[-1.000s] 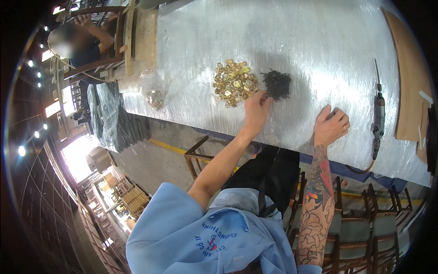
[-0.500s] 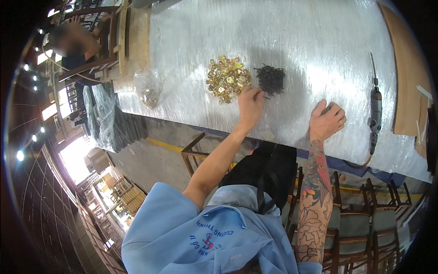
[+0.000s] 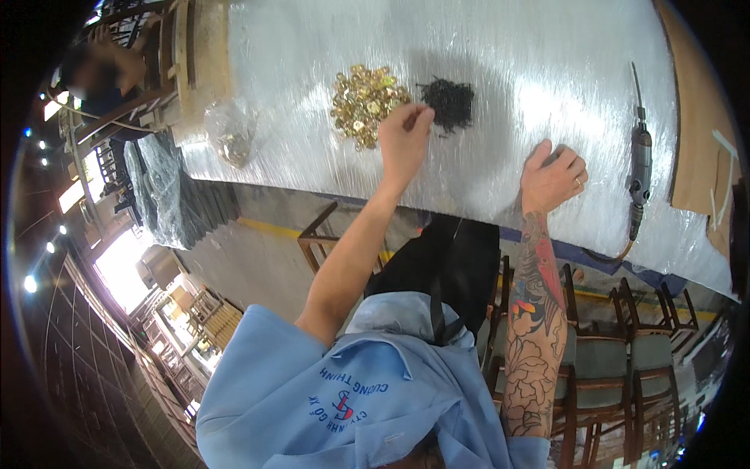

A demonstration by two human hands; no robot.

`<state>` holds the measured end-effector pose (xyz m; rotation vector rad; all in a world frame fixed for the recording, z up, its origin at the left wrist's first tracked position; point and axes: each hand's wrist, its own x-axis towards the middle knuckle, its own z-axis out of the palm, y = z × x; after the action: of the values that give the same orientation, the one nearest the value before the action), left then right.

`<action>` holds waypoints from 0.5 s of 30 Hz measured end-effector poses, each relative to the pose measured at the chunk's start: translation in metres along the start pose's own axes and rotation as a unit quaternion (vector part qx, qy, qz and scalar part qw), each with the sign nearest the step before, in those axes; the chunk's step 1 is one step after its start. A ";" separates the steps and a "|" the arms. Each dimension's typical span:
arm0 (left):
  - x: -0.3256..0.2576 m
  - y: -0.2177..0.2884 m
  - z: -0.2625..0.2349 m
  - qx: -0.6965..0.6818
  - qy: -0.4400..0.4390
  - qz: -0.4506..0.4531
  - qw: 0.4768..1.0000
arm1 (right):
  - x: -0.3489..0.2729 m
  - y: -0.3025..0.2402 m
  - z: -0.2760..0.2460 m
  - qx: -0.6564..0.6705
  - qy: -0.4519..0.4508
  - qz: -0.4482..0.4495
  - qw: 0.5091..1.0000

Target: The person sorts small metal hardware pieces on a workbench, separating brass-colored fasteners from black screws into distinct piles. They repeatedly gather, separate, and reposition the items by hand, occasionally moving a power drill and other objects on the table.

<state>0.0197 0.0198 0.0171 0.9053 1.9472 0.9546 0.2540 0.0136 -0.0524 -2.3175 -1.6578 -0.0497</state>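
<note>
My left hand (image 3: pixel 405 141) is just in front of two small heaps on the plastic-covered table (image 3: pixel 328 181). Its thumb and fingertips are pinched together, and whatever they hold is too small to make out. Close to those fingers lies a heap of gold-coloured metal nuts or inserts (image 3: pixel 363 105). A heap of thin black screws (image 3: pixel 447 103) sits to the right of it. Farther right, my right hand (image 3: pixel 553 180) rests low on the table, palm down, wearing a ring. Its fingers curl inward with the thumb along the side; the palm side is hidden.
A power screwdriver with a long bit (image 3: pixel 641 160) lies at the right, beside a cardboard sheet (image 3: pixel 695 117). A clear plastic bag of small parts (image 3: pixel 232 137) is at the left. Wooden chairs (image 3: pixel 601 359) stand by the table's near edge. Another person (image 3: pixel 105 74) is at far left.
My left hand has lifted slightly off the table from beside the black screws, its fingertips still pinched. My right hand stays in place. The whole view has shifted a little.
</note>
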 end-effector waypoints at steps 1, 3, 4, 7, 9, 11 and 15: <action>0.007 0.002 0.003 -0.011 0.001 0.015 1.000 | 0.001 -0.001 0.000 0.004 -0.004 0.002 1.000; 0.015 0.005 0.008 0.003 -0.032 0.008 0.999 | 0.001 -0.001 -0.001 0.005 -0.013 0.003 1.000; 0.017 0.006 0.010 0.010 -0.047 0.007 0.999 | -0.001 0.000 0.001 0.001 -0.017 0.004 1.000; 0.019 0.007 0.013 0.051 -0.034 0.044 0.997 | -0.003 0.000 0.002 0.001 -0.024 0.008 1.000; 0.017 0.012 0.011 0.031 -0.028 0.014 0.999 | -0.003 -0.001 0.001 -0.001 -0.025 0.010 1.000; 0.016 0.013 0.008 0.012 -0.023 -0.009 1.000 | -0.003 -0.003 0.000 -0.008 -0.023 0.012 1.000; 0.014 0.004 0.005 -0.075 -0.018 -0.034 0.996 | -0.002 -0.003 0.000 -0.009 -0.016 0.008 1.000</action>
<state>0.0187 0.0347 0.0135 0.7608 1.8364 1.0228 0.2503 0.0122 -0.0522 -2.3562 -1.6597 -0.0237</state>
